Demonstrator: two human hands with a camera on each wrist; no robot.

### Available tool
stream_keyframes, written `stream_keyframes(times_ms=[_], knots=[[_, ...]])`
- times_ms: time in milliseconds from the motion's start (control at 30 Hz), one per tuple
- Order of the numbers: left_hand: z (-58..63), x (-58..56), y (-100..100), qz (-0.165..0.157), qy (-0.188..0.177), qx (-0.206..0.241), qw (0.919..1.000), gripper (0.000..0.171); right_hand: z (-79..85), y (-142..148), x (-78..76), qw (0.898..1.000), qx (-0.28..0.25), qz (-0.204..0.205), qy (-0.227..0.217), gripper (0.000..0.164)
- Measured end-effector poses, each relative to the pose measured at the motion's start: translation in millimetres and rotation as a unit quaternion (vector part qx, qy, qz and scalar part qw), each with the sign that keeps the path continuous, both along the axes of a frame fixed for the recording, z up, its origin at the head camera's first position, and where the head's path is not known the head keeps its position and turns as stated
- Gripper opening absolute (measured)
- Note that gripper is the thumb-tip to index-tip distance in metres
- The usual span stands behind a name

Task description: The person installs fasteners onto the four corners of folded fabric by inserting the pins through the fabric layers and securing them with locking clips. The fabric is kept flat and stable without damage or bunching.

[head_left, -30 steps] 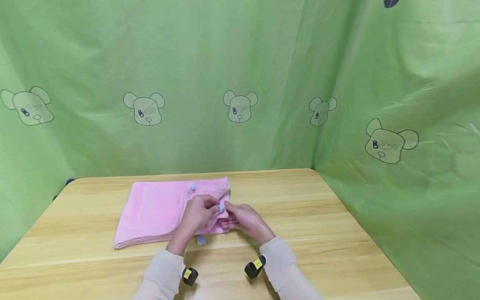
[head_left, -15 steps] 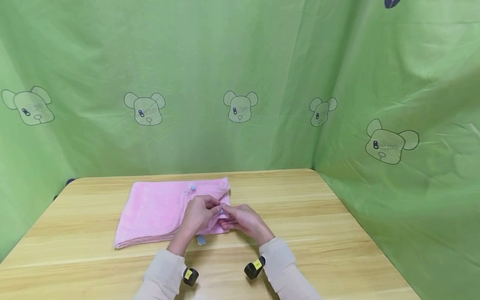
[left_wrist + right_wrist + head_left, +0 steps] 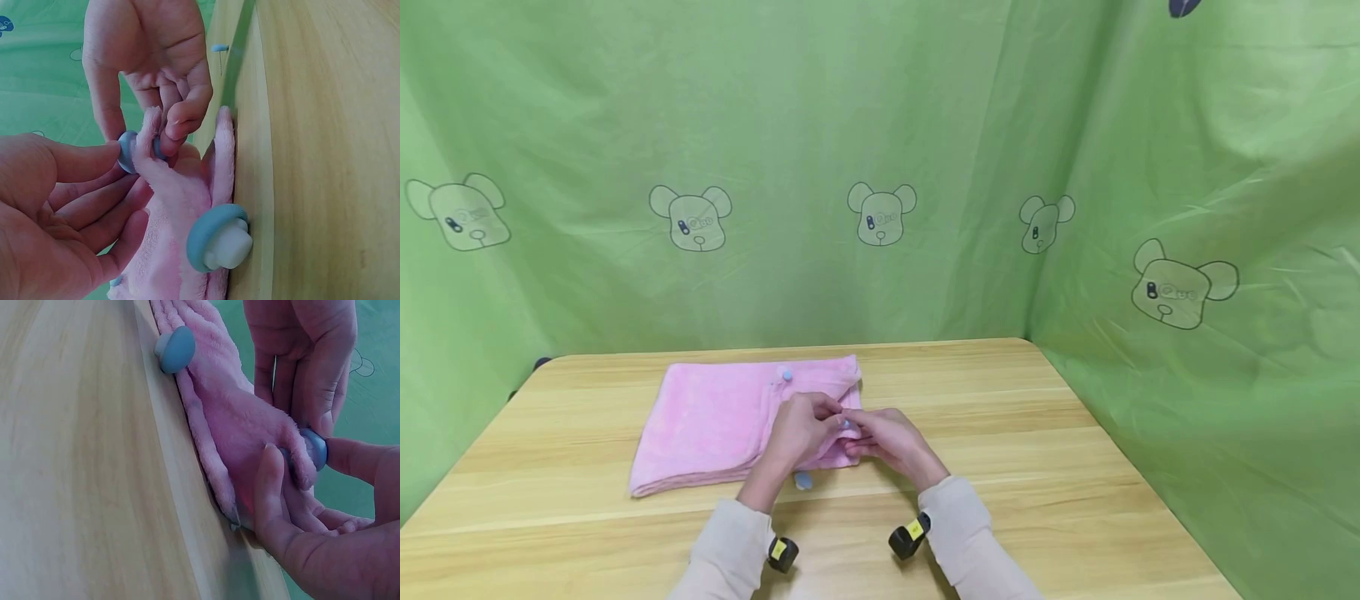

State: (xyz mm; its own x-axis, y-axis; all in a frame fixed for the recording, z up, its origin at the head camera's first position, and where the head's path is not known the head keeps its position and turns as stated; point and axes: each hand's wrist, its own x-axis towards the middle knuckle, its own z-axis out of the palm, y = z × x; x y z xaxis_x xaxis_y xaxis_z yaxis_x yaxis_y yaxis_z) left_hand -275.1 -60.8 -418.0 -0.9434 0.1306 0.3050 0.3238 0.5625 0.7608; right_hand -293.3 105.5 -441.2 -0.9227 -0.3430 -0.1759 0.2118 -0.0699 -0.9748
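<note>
A folded pink plush blanket (image 3: 707, 417) lies on the table. At its right end, a blue mushroom-shaped quilt clip (image 3: 127, 152) sits over a raised fold of the plush, blue showing on both sides. My left hand (image 3: 801, 429) pinches this clip, its thumb against the cap. From the opposite side my right hand (image 3: 891, 437) pinches it too, one fingertip on the cap (image 3: 317, 449) and another digit across the fold. The fingers partly hide the clip in the head view. Another clip with a blue cap and white stem (image 3: 231, 247) lies by the blanket's front edge.
One more blue clip (image 3: 787, 376) is on the blanket's far side. The wooden table (image 3: 1022, 467) extends around the blanket. Green curtains (image 3: 790, 275) with bear-head prints hang behind and at the sides. A black camera (image 3: 782, 553) is strapped at each wrist.
My right hand's fingertip has shifted left onto the clip, covering more of its blue cap. Both hands otherwise stay nearly in place, and the blanket lies as before.
</note>
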Motion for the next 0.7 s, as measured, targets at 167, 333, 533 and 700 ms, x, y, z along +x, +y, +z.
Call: stream_keyframes(times_ms=[167, 333, 533, 700], knots=[[-0.8, 0.3, -0.6, 0.001, -0.01, -0.001, 0.9999, 0.008, -1.3, -0.4, -1.0, 1.0, -0.002, -0.002, 0.0, 0.034], [0.5, 0.9, -0.9, 0.002, -0.027, -0.005, 0.9996, 0.011, 0.1, -0.2, -0.4, 1.0, -0.005, -0.002, -0.006, 0.032], [2.2, 3.6, -1.8, 0.0, -0.073, -0.06, 0.9955, 0.029, 2.8, -0.1, -0.6, 1.0, -0.002, -0.015, -0.009, 0.035], [-1.8, 4.6, -1.4, -0.009, -0.055, -0.092, 0.9942, 0.012, 0.7, 1.0, -1.6, 1.0, 0.017, 0.0, -0.011, 0.037]])
